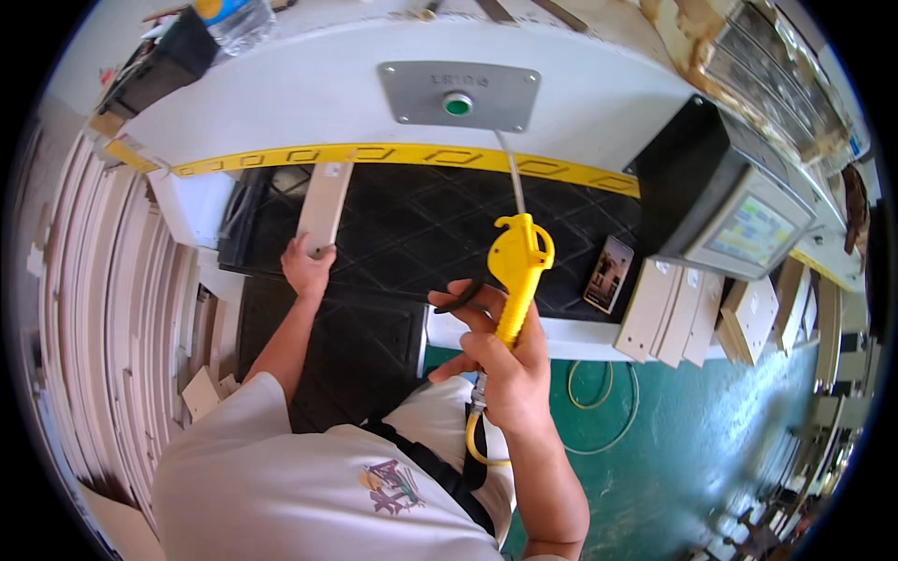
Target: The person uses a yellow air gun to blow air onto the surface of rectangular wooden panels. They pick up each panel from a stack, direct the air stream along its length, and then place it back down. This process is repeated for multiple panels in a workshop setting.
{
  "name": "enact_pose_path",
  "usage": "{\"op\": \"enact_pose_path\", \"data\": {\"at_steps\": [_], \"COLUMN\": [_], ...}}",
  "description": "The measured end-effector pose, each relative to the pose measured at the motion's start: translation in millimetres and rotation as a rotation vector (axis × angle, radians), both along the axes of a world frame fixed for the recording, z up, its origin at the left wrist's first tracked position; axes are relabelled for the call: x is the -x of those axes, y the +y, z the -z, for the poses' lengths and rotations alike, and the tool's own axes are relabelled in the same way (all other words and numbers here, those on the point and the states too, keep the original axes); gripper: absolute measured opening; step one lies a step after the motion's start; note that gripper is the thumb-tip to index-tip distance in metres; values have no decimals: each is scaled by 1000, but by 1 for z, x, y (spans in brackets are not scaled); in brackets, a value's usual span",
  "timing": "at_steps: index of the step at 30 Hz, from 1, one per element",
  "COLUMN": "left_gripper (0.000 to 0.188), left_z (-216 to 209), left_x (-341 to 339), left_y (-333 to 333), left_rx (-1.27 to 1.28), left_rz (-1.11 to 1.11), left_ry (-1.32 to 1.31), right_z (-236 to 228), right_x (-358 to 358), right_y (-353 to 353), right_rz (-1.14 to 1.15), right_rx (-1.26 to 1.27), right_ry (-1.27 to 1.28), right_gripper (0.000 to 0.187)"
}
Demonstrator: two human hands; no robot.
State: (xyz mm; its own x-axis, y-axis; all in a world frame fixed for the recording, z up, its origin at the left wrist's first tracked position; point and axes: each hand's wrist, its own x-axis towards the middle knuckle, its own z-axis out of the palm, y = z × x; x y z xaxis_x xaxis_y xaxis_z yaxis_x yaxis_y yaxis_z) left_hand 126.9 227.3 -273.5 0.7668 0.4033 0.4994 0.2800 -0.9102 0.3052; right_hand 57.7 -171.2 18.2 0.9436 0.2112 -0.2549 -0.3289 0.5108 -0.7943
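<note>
My left hand (307, 269) grips the near end of a pale, narrow wooden board (325, 206), thumb near a small hole in it. The board lies on a black quilted surface, and its far end reaches the yellow strip (412, 154). My right hand (513, 374) is closed round the handle of a yellow air blow gun (513, 262). Its long thin metal nozzle (517, 182) points away from me toward the strip. A black curved piece (460, 297) lies by my right fingers. From the gun's lower end a yellow hose (475, 444) loops down.
A grey plate with a green button (457, 104) sits on the white machine front. To the right are a screen box (748, 229), a phone (609, 273) and several boards (650, 309). Long pale strips (103, 309) are stacked at left. Hose loops (634, 411) lie on the green floor.
</note>
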Motion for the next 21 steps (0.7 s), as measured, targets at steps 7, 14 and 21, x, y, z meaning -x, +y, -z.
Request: {"op": "enact_pose_path", "data": {"at_steps": [7, 14, 21], "left_gripper": [62, 61, 65], "left_z": [0, 3, 22], "left_x": [9, 6, 4], "left_y": [-2, 0, 16], "left_rx": [72, 33, -84], "left_rz": [-103, -75, -31], "left_ry": [67, 52, 12], "right_z": [-12, -5, 55], "right_x": [-10, -9, 31], "right_y": [22, 30, 12], "right_rz": [-75, -49, -295], "right_rx": [-24, 36, -40], "right_ry": [-45, -50, 183], "right_gripper": [67, 65, 69]}}
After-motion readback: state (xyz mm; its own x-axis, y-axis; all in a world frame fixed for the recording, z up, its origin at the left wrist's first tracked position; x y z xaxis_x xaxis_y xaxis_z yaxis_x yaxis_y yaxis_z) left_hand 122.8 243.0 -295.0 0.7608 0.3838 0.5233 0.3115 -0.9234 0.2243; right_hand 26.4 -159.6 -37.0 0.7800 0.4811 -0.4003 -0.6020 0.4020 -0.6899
